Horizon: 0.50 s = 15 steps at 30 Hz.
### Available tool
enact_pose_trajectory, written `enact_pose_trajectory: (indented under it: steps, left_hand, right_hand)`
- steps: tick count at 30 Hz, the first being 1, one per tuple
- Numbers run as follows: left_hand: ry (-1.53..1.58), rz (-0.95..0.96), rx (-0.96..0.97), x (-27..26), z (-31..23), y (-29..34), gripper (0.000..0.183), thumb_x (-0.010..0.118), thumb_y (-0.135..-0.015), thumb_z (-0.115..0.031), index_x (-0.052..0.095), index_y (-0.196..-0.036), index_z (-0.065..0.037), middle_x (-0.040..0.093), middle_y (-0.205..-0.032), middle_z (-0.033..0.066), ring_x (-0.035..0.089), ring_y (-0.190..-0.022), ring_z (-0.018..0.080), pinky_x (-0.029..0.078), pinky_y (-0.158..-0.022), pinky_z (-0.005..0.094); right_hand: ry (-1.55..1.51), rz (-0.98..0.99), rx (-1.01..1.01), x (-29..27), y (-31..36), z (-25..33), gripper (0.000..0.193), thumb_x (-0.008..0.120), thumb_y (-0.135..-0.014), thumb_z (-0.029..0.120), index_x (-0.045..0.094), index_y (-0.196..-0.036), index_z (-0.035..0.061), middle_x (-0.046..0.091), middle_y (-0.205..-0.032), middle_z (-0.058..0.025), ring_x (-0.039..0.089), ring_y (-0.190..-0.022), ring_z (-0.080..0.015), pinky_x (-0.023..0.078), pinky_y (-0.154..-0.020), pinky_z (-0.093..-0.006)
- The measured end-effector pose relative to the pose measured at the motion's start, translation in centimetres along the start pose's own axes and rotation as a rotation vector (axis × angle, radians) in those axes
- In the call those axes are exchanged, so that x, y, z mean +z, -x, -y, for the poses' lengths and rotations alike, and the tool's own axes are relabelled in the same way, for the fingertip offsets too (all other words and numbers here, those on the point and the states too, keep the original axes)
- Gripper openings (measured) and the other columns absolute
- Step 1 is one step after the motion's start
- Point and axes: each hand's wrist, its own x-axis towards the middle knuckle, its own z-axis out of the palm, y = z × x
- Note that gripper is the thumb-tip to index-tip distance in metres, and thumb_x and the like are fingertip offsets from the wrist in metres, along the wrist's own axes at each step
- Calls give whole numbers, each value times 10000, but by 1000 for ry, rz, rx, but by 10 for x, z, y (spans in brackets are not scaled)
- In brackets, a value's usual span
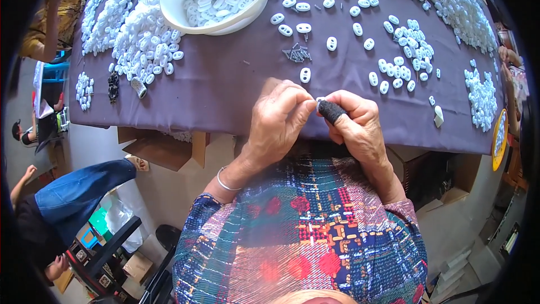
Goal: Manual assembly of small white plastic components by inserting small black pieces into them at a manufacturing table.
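Close to the table's front edge, my two hands meet at the fingertips. Black wrapping covers the thumb of my right hand (pixel 360 124), which pinches a small white oval piece (pixel 321 100), mostly hidden by the fingers. My left hand (pixel 281 117) has thumb and forefinger pressed together against that piece; anything between them is too small to make out. Just beyond my hands lies a single white two-holed oval piece (pixel 305 75). Past it sits a little pile of metal springs (pixel 297 53), with more white two-holed pieces scattered around.
A dark cloth covers the table (pixel 219 84). A white tub (pixel 169 8) of white pieces stands at the far left, beside a large heap (pixel 147 36). Another heap (pixel 450 5) spreads along the far right. Open cardboard boxes (pixel 163 149) sit below the edge. Other people are around.
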Motion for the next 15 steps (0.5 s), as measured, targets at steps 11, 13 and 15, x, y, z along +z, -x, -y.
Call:
enact_pose_trajectory:
  steps: [11,13,15]
  left_hand:
    - [-237,-65,36,-7,-2,-4,104,634,-793,-118,595,-808,-23,589,-784,81,516,-776,242,408,-705,335]
    - [-474,-135,-3,-9,1,-8,126,661,-765,-133,601,-809,-32,601,-808,84,522,-785,255,418,-696,347]
    - [-584,-107,-5,-11,2,-15,143,691,-734,-141,602,-792,-45,603,-808,74,527,-786,258,426,-682,355]
  right_hand:
    - [-18,-9,5,-5,7,2,110,541,-889,74,586,-868,-24,472,-565,37,378,-443,-13,276,-398,-172]
    - [-36,-39,-17,-10,7,2,108,542,-889,75,584,-871,-24,470,-564,38,377,-440,-14,271,-395,-173]
    - [-53,-64,-39,-12,7,3,107,544,-889,75,583,-874,-24,468,-563,38,377,-437,-14,267,-393,-174]
